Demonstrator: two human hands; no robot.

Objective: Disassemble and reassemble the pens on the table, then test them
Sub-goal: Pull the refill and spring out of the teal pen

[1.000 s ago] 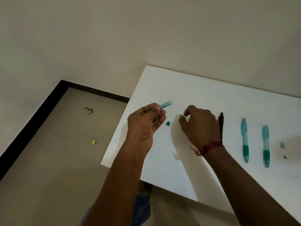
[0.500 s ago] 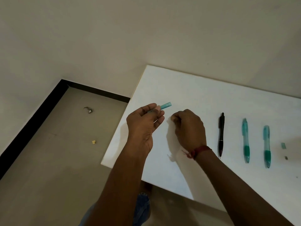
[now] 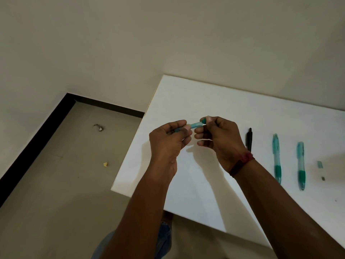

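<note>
the left hand [image 3: 168,141] holds a teal pen barrel [image 3: 196,125] in curled fingers, above the table [image 3: 205,94] near its left edge. the right hand [image 3: 220,139] pinches a small green piece [image 3: 203,120] at the barrel's end. a black pen [image 3: 249,139] and two teal pens [image 3: 276,157] lie on the table to the right.

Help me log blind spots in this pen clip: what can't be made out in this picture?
Head view:
1. Teal tube: left end hidden inside the left hand's fingers.
2. Green cap: pinched by the right hand, whose fingertips hide whether it is seated on the tube.
3. Black pen: lower end hidden behind the right wrist.
4. Two small bits at far right: too small to identify.
</note>
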